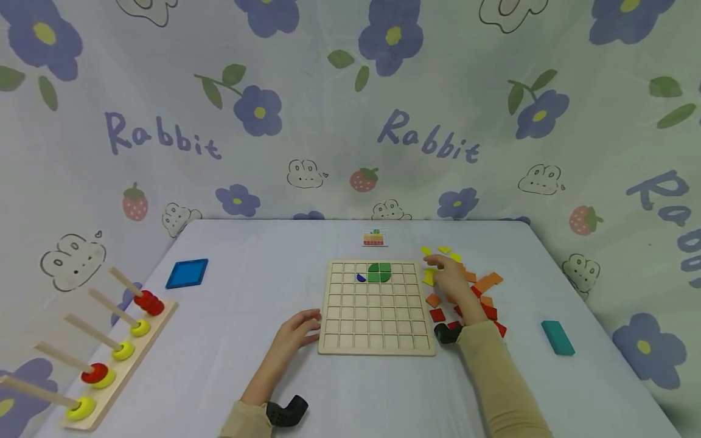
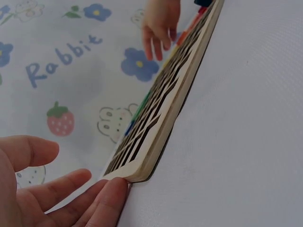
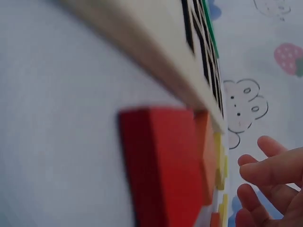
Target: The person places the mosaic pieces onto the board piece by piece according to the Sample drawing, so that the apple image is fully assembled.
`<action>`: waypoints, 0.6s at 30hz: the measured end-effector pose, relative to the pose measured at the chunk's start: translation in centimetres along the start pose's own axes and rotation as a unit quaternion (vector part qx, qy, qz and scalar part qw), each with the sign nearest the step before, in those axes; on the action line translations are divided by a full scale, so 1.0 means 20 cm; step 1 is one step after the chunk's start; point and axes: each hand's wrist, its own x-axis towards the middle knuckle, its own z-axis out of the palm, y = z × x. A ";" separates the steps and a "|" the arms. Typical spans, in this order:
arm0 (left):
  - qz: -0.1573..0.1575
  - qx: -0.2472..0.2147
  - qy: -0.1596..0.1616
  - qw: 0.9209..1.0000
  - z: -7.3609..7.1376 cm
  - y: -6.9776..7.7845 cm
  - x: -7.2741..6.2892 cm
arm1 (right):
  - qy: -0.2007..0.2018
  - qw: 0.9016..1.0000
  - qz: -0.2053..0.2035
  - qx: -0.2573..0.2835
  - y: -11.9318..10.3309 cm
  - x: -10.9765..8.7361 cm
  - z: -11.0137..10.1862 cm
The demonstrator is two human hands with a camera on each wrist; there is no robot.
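The wooden grid board point(image 1: 378, 351) lies flat in the middle of the surface point(image 1: 235, 353), and it looks light and stiff, with a smooth, rounded rim that is best steadied by an edge, as its bare cells offer nothing to pinch. The left hand point(image 1: 297, 331) does much that: its fingers are loose, gripping nothing, with tips against the board's left side. The yellow tiles point(image 1: 429, 277), orange tiles point(image 1: 485, 284) and red tiles point(image 1: 437, 315) lie scattered at its right; they seem hard, light and hardly fragile, perhaps a little slick, so a fingertip pinch on opposite edges should serve (overlapping ones may drag a neighbour along). Above them hangs the right hand point(image 1: 450, 278), relaxed, fingers half bent, with no tile to be seen in it. Four green tiles point(image 1: 385, 267) and a blue piece point(image 1: 361, 278) sit in the upper cells, and a picture card point(image 1: 375, 241) lies beyond. The surface is pale and smooth, with a peg stand point(image 1: 122, 374) and blue tray point(image 1: 187, 274) at left, a teal block point(image 1: 558, 338) at right, and a flowered cloth point(image 1: 339, 121) hung behind.
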 end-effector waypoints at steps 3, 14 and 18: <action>0.002 0.002 0.002 1.000 0.00 -0.02 0.01 | 0.016 1.000 0.011 -0.020 0.02 0.00 -0.01; -0.004 0.007 0.003 1.000 0.00 -0.01 0.00 | 0.033 0.994 0.000 -0.102 0.05 0.02 0.00; -0.007 0.001 0.004 1.000 0.00 -0.01 0.00 | 0.042 0.994 0.001 -0.105 0.06 0.02 0.00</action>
